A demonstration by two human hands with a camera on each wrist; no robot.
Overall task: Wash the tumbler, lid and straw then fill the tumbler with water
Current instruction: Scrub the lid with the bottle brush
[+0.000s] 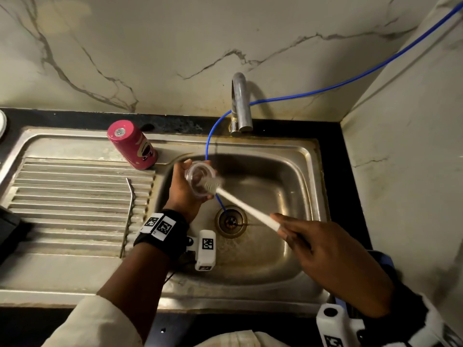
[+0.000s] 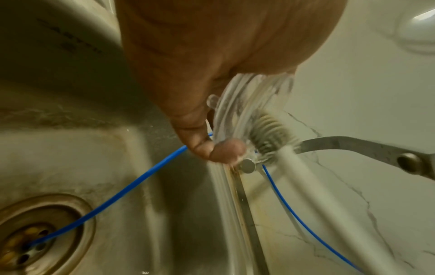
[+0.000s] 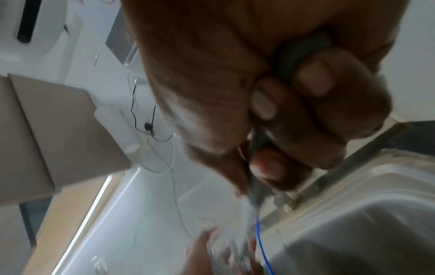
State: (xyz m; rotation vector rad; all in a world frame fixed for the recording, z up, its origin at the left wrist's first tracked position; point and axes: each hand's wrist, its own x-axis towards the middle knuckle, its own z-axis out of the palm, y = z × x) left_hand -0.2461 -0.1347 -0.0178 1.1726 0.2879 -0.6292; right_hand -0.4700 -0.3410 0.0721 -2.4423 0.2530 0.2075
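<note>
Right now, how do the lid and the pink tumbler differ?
The lid is clear; the tumbler is pink. The lid is held over the sink in the left hand, with the right hand's brush against it; the tumbler stands upside down on the drainboard, untouched.

Clear glossy plastic lid (image 1: 200, 179); dull, stained steel sink (image 1: 288, 196).

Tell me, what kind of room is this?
Probably a kitchen: a steel sink with a ribbed draining board, a tap above it, and marble-patterned wall panels behind.
</note>
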